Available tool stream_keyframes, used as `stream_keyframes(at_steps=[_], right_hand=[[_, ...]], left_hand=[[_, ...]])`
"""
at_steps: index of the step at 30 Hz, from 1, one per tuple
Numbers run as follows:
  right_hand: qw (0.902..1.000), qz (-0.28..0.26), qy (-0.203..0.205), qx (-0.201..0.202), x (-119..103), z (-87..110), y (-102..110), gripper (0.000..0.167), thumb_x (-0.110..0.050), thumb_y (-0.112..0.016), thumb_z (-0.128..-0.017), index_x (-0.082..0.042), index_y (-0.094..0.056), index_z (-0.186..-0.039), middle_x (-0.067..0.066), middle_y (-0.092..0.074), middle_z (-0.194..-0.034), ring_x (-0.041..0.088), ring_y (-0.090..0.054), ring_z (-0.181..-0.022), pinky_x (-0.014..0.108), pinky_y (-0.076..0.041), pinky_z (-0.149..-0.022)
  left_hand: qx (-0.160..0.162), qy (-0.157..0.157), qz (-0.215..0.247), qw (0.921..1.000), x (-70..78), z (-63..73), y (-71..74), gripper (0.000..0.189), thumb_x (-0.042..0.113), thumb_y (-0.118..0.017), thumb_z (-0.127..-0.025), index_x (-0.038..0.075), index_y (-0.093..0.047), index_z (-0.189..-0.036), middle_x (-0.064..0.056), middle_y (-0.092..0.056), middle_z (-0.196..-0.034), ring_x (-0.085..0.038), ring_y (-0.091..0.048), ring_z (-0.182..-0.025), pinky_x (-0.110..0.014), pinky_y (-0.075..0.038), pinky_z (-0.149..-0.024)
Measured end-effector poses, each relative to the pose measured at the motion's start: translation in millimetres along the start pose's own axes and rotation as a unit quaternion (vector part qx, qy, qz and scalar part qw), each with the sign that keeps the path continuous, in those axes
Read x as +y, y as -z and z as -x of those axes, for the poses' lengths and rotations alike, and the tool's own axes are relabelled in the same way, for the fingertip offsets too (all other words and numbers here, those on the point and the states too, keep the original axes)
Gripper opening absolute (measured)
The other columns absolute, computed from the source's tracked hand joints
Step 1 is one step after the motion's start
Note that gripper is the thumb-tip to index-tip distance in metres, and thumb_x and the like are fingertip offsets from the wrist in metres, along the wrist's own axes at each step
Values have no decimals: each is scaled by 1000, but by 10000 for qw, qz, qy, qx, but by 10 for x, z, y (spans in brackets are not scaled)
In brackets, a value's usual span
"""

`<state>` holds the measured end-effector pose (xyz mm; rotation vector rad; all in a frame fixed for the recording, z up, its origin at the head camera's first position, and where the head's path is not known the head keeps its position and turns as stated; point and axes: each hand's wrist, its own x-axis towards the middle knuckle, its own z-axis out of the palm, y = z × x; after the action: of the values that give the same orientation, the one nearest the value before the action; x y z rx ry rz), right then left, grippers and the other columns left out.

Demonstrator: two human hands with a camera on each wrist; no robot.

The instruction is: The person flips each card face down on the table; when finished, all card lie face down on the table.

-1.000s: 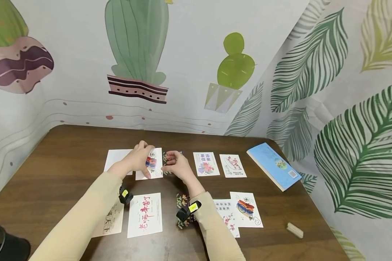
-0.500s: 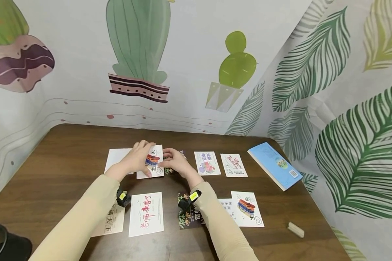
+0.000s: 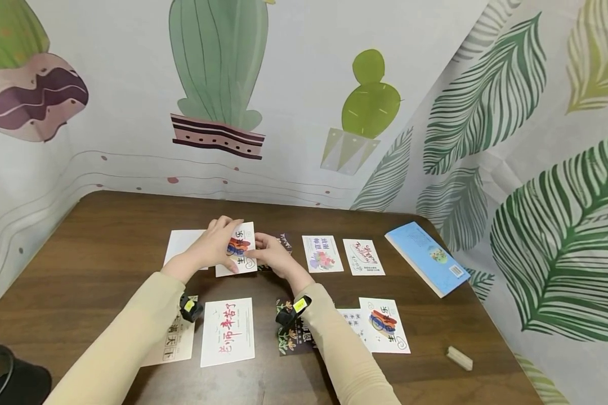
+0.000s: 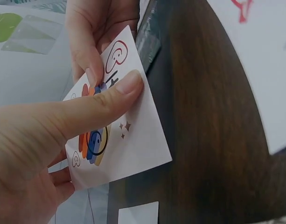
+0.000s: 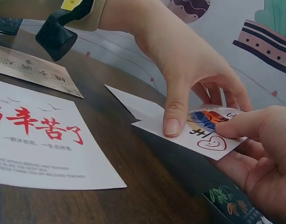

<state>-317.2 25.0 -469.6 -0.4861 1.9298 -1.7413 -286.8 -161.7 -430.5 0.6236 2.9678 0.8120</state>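
Note:
Both hands hold one white greeting card (image 3: 244,266) printed with colored stripes, a smiling face, hearts and black characters. My left hand (image 3: 209,247) grips its left part, thumb on the printed face and fingers behind, as the left wrist view shows. At the opposite side my right hand (image 3: 276,256) pinches the card's edge with thumb on top and fingers beneath. In the right wrist view the card (image 5: 154,133) is tilted and raised over the table. A plain white card (image 3: 179,244) lies to the left, partly behind my left hand. A dark floral card (image 3: 285,243) lies partly behind my right hand.
On the brown table (image 3: 132,225) lie a card with red characters (image 3: 228,332), a beige card (image 3: 179,343), a dark card (image 3: 289,340) and two small cards, one with flowers (image 3: 322,253). A blue book (image 3: 428,259), an off-white block (image 3: 459,358) and a black mesh container (image 3: 15,377) stand near the edges.
My right hand has moved left onto the card's edge and now pinches it. The card has lifted and tilted slightly, with my left hand still holding it.

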Motion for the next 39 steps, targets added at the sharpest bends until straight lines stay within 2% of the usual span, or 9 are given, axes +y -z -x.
stream_keyframes(at_steps=[7, 11, 15, 19, 21, 24, 30, 35, 39], right_hand=[[9993, 216, 190, 238, -105, 67, 9, 44, 4, -59, -91, 7, -50, -133, 28, -63, -122, 9, -65, -79, 21, -57, -67], [9955, 622, 270, 662, -136, 113, 1, 44, 2, -62, -89, 6, -53, -131, 25, -66, -120, 8, -62, -78, 17, -51, -64], [9897, 737, 448, 1140, -159, 171, -17, 43, 3, -63, -88, 7, -54, -130, 25, -66, -121, 21, -69, -95, 23, -56, -74], [9835, 739, 717, 1489, -169, 211, -40, 39, 2, -62, -89, 6, -56, -128, 25, -66, -120, 35, -68, -107, 32, -59, -83], [9796, 823, 876, 1609, -185, 233, -60, 38, 1, -63, -89, 5, -57, -127, 24, -67, -119, 35, -68, -108, 34, -59, -83], [9754, 864, 1093, 1706, -234, 280, -107, 37, -1, -64, -90, 5, -57, -126, 25, -67, -119, 35, -67, -108, 34, -59, -84], [9798, 718, 1212, 1422, -484, 457, -224, 39, 1, -62, -91, 8, -54, -129, 29, -62, -125, 40, -63, -113, 31, -56, -88], [9840, 773, 1198, 1070, -557, 517, -246, 45, 1, -63, -89, 7, -51, -132, 28, -59, -128, 41, -61, -114, 22, -53, -84], [9861, 775, 1128, 937, -556, 528, -244, 51, 1, -66, -86, 6, -50, -134, 27, -57, -129, 33, -60, -112, 19, -51, -80]], left_hand=[[94, 14, 336, 9994, 10, 1, 70, 120, 27, -95, -59, -7, -25, -151, -28, -28, -154, -49, -23, -141, -63, -29, -112], [464, 133, 701, 9964, 57, 47, 116, 107, 26, -91, -66, -7, -31, -149, -27, -24, -157, -49, -19, -144, -66, -24, -113], [1128, 460, 875, 9887, 154, 117, 86, 76, 27, -82, -80, -4, -47, -140, -26, -42, -147, -47, -41, -133, -63, -36, -106], [1760, 875, 1147, 9738, 263, 157, -3, 52, 32, -73, -88, -2, -63, -125, -21, -68, -119, -36, -68, -103, -51, -54, -86], [1983, 1042, 1397, 9645, 306, 167, -44, 47, 34, -73, -88, 0, -68, -120, -18, -73, -109, -33, -72, -92, -47, -57, -77], [2207, 1161, 1732, 9528, 359, 178, -81, 46, 37, -75, -85, 1, -72, -113, -18, -74, -104, -31, -73, -90, -45, -59, -73], [2200, 1247, 2060, 9453, 414, 186, -90, 53, 41, -78, -81, -2, -72, -113, -18, -73, -108, -32, -73, -92, -43, -59, -72], [2035, 1247, 2240, 9449, 434, 185, -107, 55, 39, -79, -81, -1, -70, -117, -18, -72, -109, -30, -73, -90, -33, -59, -67], [1927, 1112, 2271, 9481, 450, 182, -111, 55, 38, -79, -81, -1, -69, -119, -18, -73, -105, -30, -73, -91, -35, -59, -70]])
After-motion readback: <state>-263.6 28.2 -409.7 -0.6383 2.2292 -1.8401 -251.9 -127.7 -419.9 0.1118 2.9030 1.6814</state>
